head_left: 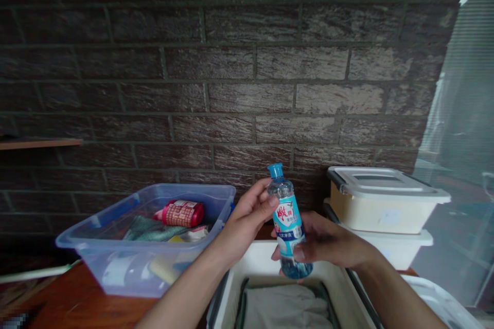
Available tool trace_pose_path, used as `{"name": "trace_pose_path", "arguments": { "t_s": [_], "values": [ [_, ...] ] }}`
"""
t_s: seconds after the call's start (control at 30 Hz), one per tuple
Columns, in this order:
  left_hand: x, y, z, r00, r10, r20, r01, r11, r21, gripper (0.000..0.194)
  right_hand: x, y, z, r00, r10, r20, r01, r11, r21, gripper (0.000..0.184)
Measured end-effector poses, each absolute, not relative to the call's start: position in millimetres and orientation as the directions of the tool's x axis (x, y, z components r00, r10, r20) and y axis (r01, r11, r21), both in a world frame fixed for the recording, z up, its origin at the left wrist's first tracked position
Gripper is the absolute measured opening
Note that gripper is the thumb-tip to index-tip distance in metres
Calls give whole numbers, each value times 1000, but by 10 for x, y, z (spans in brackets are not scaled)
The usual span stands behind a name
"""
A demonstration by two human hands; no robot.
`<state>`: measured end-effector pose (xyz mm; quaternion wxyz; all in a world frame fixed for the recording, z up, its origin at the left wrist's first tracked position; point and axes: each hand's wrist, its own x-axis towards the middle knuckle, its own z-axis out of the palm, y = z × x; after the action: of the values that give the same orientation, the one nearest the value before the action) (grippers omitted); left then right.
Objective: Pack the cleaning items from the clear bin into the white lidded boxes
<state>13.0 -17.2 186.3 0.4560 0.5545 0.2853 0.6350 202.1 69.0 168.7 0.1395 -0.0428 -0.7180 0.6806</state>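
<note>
Bottle (287,221) — wooden table (65,295), brick wall (231,67)

bottle (286,216): partly covered | white bin (254,263): cut off below | shelf (38,144): cut off left | box label (389,217): blurred

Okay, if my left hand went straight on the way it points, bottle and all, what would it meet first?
Beyond the bottle already in its grip, your left hand would probably meet the brick wall first, though how far off that is, I can't tell.
</note>
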Motion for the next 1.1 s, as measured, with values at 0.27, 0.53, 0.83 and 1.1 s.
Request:
{"name": "trace_pose_path", "arguments": {
  "t_s": [0.27,0.53,0.83,1.1],
  "values": [
    [167,-104,1874,-84,950,299,-414,-306,857,23,1988,668,1710,-974,202,106,-116,-36,-993,53],
    [108,58,1790,-70,994,85,-492,-108,864,31,1935,757,1634,-988,155,-2,-54,-355,-933,63],
    [84,53,1813,-87,993,82,-486,-114,866,31,1977,766,1686,-983,181,-13,-47,-323,-945,73],
    [95,7,1785,-213,922,322,-245,-369,896,30,2024,683,1758,-895,423,145,-35,256,-966,42]
  ]
}}
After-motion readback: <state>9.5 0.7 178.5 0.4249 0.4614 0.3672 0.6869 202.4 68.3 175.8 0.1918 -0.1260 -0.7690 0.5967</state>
